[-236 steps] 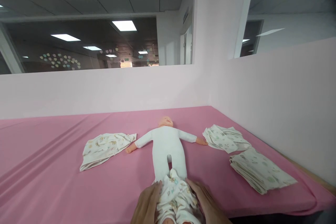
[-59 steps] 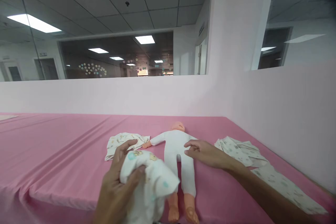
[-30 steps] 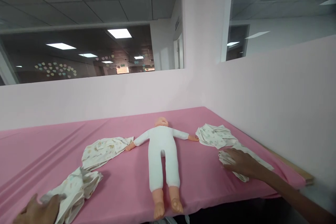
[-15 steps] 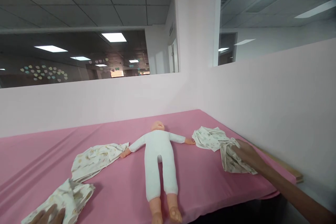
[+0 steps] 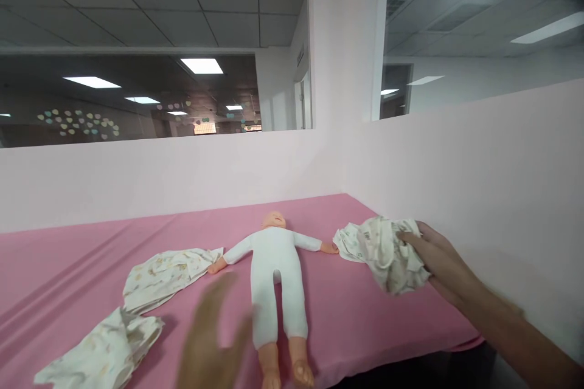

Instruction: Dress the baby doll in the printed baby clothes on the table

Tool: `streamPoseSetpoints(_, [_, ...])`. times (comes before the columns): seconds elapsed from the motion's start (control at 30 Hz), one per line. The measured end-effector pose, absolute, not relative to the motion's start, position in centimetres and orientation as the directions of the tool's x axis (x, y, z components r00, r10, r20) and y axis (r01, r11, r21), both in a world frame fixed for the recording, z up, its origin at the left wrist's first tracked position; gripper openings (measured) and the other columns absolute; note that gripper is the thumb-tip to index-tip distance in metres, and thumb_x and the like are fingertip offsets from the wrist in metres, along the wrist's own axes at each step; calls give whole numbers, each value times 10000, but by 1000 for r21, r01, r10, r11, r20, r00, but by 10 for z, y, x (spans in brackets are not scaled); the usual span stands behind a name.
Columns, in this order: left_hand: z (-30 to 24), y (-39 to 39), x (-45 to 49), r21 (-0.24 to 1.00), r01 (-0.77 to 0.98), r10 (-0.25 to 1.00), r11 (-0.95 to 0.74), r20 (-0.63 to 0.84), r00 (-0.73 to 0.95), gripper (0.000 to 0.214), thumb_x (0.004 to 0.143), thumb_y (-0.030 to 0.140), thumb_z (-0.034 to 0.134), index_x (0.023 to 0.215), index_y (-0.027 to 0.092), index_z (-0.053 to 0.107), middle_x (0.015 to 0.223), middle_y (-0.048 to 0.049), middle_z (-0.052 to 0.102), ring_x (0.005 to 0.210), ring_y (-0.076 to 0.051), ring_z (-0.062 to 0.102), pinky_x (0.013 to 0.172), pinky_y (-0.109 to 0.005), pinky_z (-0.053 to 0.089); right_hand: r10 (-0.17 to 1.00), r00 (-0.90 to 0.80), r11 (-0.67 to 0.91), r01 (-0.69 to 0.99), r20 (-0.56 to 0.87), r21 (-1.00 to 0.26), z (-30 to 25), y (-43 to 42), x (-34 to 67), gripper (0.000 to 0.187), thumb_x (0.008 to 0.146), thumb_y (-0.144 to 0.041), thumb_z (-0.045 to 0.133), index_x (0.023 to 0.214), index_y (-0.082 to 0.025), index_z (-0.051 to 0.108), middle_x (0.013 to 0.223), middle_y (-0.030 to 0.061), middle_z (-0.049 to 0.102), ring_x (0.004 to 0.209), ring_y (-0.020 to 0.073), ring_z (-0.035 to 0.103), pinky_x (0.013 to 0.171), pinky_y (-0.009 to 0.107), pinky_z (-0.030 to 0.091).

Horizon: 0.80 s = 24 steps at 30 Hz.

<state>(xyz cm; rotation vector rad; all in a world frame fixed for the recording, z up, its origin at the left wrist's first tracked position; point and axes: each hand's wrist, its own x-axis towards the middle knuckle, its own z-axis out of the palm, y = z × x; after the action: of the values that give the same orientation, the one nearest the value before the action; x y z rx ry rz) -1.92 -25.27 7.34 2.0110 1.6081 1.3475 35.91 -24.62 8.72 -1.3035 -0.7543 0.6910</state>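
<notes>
My right hand point(image 5: 437, 255) grips a crumpled white baby garment point(image 5: 387, 258) with a faint print, raised off the right side of the table. Behind it, partly covered, lies another printed garment point(image 5: 348, 243) touching the doll's hand. A baby doll point(image 5: 275, 261) in a white bodysuit lies on its back in the middle, arms spread and feet towards me. Blurred by motion, my left hand point(image 5: 207, 340) hovers left of the doll's legs, thumb and fingers apart, holding nothing. Two more printed garments, one farther back point(image 5: 166, 276) and one nearer point(image 5: 103, 349), lie on the left.
A pink sheet point(image 5: 360, 328) covers the table, with folds at the left. White walls point(image 5: 173, 179) with windows above close off the back and the right side. The table's front edge drops away at lower right.
My left hand has left the near-left garment and moved right towards the doll's legs. My right hand has lifted its garment off the table, bunching it and bringing it slightly left.
</notes>
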Motion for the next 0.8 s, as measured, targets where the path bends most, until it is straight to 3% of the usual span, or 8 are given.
streamPoseSetpoints(0.13, [86, -256, 72, 643, 493, 810, -587, 462, 363, 720, 786, 505, 633, 1433, 277, 413, 1460, -100, 446, 1348, -338, 390, 1076, -478, 363, 912, 368, 188, 21, 182, -982, 106, -245, 293, 357, 770, -422, 646, 1071, -249, 566, 875, 17, 678, 724, 207, 638, 617, 311, 522])
streamPoseSetpoints(0.2, [96, -251, 88, 644, 411, 761, -645, 499, 414, 582, 860, 423, 549, 1409, 262, 446, 1394, -101, 517, 1285, -300, 467, 1033, -431, 405, 925, 294, 213, 125, 241, -969, 111, -247, 269, 312, 803, -438, 616, 1042, -241, 578, 854, 15, 664, 743, 208, 629, 627, 312, 520])
streamPoseSetpoints(0.3, [110, -236, 76, 703, 334, 776, -628, 530, 343, 356, 929, 330, 407, 1200, 226, 613, 1138, -70, 665, 1013, -219, 617, 884, -342, 478, 914, 220, 283, 255, 340, -925, 115, -251, 252, 285, 843, -429, 572, 1055, -240, 579, 875, 15, 652, 810, 207, 623, 658, 297, 507])
streamPoseSetpoints(0.4, [124, -222, 47, 801, 272, 845, -534, 514, 144, 264, 887, 291, 455, 1036, 214, 659, 911, -12, 682, 784, -165, 615, 713, -263, 477, 922, 166, 296, 282, 350, -913, 114, -248, 257, 286, 835, -365, 566, 1089, -236, 583, 886, 8, 655, 826, 194, 617, 671, 276, 486])
streamPoseSetpoints(0.57, [149, -205, 19, 870, 154, 846, -469, 492, -204, 260, 800, 270, 494, 989, 205, 660, 770, 17, 641, 719, -146, 576, 612, -216, 424, 933, 237, 177, 353, 271, -919, 98, -224, 281, 330, 824, -337, 527, 1138, -249, 577, 806, -14, 641, 730, 183, 604, 607, 280, 454])
streamPoseSetpoints(0.63, [159, -201, 18, 867, 165, 842, -470, 496, -212, 272, 781, 260, 484, 976, 201, 665, 703, 23, 615, 704, -148, 572, 608, -216, 423, 915, 271, 162, 432, 299, -887, 89, -215, 286, 360, 822, -364, 538, 1161, -246, 564, 985, 24, 665, 918, 219, 621, 759, 333, 484])
streamPoseSetpoints(0.7, [167, -199, 21, 830, 236, 809, -506, 551, -205, 248, 770, 245, 484, 930, 198, 668, 682, 27, 598, 685, -139, 559, 605, -211, 419, 903, 279, 155, 497, 326, -854, 81, -214, 286, 390, 818, -402, 561, 1174, -243, 560, 1202, 60, 620, 1153, 261, 548, 940, 402, 438])
streamPoseSetpoints(0.8, [171, -201, 32, 741, 369, 757, -561, 640, -132, 183, 762, 222, 502, 864, 196, 652, 714, 28, 612, 641, -121, 535, 573, -202, 400, 928, 170, 204, 512, 330, -835, 73, -232, 268, 436, 825, -463, 572, 1212, -262, 557, 1316, 70, 567, 1261, 300, 472, 1013, 462, 392])
